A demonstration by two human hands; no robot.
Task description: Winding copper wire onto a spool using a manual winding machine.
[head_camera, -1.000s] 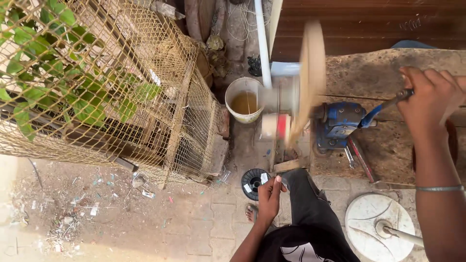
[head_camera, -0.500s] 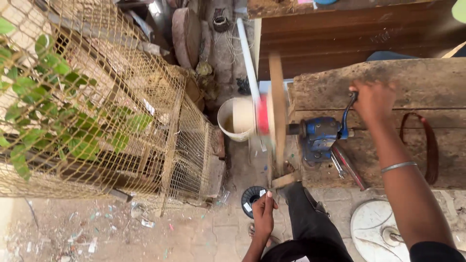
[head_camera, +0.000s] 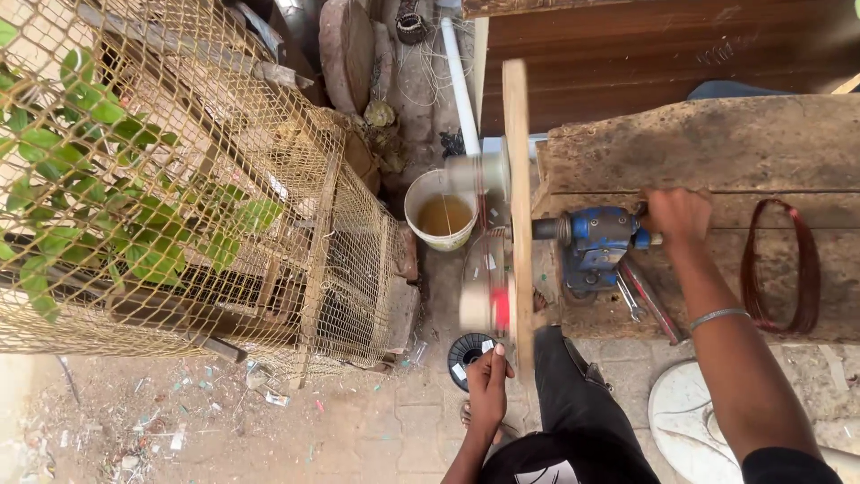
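A blue hand-cranked winder [head_camera: 598, 246] is fixed to the edge of a worn wooden bench [head_camera: 717, 152]. My right hand [head_camera: 676, 212] grips its crank handle on the bench side. A long wooden bar [head_camera: 517, 197] on the winder's shaft stands upright, carrying a pale former [head_camera: 486, 287] with a red patch. My left hand [head_camera: 489, 385] is held up just below the former, fingers pinched together as if on a thin wire, which is too fine to see.
A wire-mesh cage [head_camera: 179, 197] with a leafy plant fills the left. A white bucket [head_camera: 441, 211] of yellowish liquid stands beside it. A black spool [head_camera: 468, 357] lies on the paved ground. A copper wire coil [head_camera: 779, 269] and pliers [head_camera: 645, 300] rest on the bench.
The wooden bar has spun on the shaft to an upright position. My right hand has come round with the crank, now lower and closer to the winder. My left hand stays under the former.
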